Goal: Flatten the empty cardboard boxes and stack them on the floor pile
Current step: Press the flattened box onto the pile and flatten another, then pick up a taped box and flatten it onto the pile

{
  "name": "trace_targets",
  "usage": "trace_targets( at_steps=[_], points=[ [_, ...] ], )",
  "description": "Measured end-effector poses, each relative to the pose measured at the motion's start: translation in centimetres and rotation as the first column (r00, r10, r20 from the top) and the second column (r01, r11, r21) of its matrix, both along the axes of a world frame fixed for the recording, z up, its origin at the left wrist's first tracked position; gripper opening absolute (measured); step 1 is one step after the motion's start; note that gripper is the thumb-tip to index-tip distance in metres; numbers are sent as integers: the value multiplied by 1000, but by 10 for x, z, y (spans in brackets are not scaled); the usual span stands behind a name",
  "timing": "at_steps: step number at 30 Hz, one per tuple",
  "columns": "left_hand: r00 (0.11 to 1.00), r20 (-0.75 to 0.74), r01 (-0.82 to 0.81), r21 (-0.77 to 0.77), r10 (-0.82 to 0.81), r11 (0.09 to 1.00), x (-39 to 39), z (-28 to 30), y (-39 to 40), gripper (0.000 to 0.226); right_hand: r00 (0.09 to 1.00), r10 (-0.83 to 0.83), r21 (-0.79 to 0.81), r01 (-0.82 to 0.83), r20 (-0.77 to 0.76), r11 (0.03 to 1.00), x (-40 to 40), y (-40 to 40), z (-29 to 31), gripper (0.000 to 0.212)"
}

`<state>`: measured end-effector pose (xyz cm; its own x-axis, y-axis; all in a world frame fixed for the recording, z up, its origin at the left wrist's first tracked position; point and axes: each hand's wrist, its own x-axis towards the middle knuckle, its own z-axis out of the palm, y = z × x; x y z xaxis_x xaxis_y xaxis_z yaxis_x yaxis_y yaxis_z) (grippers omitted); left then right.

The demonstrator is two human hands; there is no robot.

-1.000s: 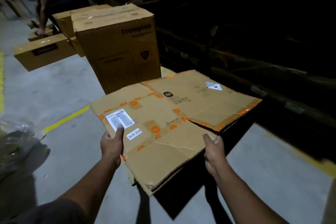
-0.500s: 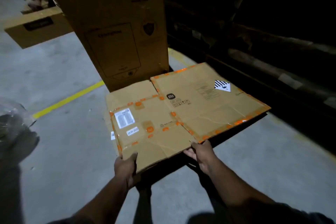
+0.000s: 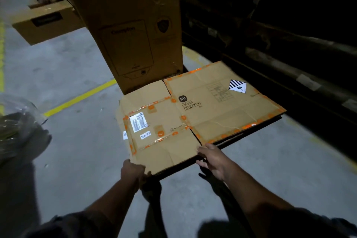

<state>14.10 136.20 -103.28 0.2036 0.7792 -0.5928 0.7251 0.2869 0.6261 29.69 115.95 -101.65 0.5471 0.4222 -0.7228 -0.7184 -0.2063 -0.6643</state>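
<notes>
On the floor, centre: we see a flattened cardboard box [image 3: 195, 120] lying low and nearly level, its near edge at the hands, its far left corner just beside a tall upright box [image 3: 131, 31].
Flattened box, surface: orange tape along the seams, a white shipping label [image 3: 138, 122] at near left, a striped diamond sticker [image 3: 237, 86] at far right, a small dark logo near the middle.
Under it: a dark edge shows beneath the right and near sides; we cannot tell whether it is more board or shadow.
Left hand [image 3: 133, 171]: at the near left corner, fingers curled around the edge and closed on the board.
Right hand [image 3: 213, 158]: at the near edge right of centre, fingers [image 3: 202, 153] spread and loosely extended; fingertips touch the edge, no firm hold that we can see.
Tall box: brown, printed "Crompton", standing upright on the concrete floor [image 3: 73, 150].
Far left: a long low carton [image 3: 46, 23], with another person's legs behind it.
Floor marks: a yellow line [image 3: 81, 98] runs diagonally left of the boxes.
Near left: crumpled clear plastic [image 3: 17, 127].
Right side: dark, details not readable.
</notes>
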Motion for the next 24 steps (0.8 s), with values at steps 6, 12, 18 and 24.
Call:
trace_targets(
  at_steps=[6, 12, 18, 24],
  points=[
    [983, -17, 180, 199, -180, 963, -6, 34, -9, 71, 997, -22, 3, 22, 76, 1000, -33, -33, 45, 63],
    [804, -19, 538, 447, -594, 714, 12, 131, -93, 66, 852, -55, -136, 147, 521, 980, -74, -77, 134, 60],
    [605, 112, 606, 577, -788, 548, 2, 234, -205, 63, 691, -109, -105, 261, 714, 960, -115, -151, 229, 55],
    [493, 274, 583, 601, -826, 547, -35, 301, -308, 58, 592, -225, -23, 382, 774, 924, -170, -237, 303, 48]
  ],
)
